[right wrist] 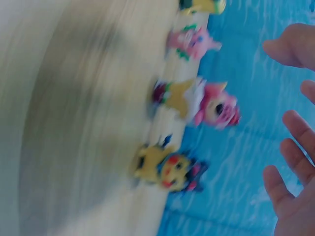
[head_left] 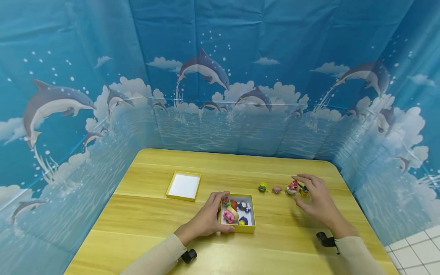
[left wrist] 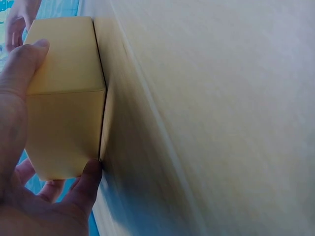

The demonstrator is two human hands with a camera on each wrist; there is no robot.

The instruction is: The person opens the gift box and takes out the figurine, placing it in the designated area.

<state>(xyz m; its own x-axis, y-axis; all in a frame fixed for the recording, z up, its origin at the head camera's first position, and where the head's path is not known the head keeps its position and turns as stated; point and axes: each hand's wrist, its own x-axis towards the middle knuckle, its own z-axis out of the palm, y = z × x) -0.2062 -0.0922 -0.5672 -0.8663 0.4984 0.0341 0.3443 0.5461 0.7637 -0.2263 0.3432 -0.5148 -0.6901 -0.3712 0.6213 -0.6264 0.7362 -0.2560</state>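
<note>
My left hand (head_left: 206, 215) holds a yellow open-topped box (head_left: 245, 229) by its left side. In the left wrist view the thumb (left wrist: 34, 51) lies on one wall and the fingertips (left wrist: 91, 169) on another. Inside the box sit several small figurines, among them a pink one (head_left: 229, 216) and a dark-and-white one (head_left: 244, 206). My right hand (head_left: 317, 200) hovers with fingers apart beside a row of figurines. Nearest to it are a yellow figurine with dark ears (right wrist: 170, 169) and a pink bear figurine (right wrist: 216, 105); in the right wrist view a gap separates the hand from both.
A yellow lid (head_left: 184, 186) with a white inside lies left of the box. A small pink figurine (head_left: 276, 189) and a green-and-yellow one (head_left: 262, 187) stand further left in the row. Behind the wooden table (head_left: 154, 221) hangs a blue dolphin-print curtain (head_left: 227, 130).
</note>
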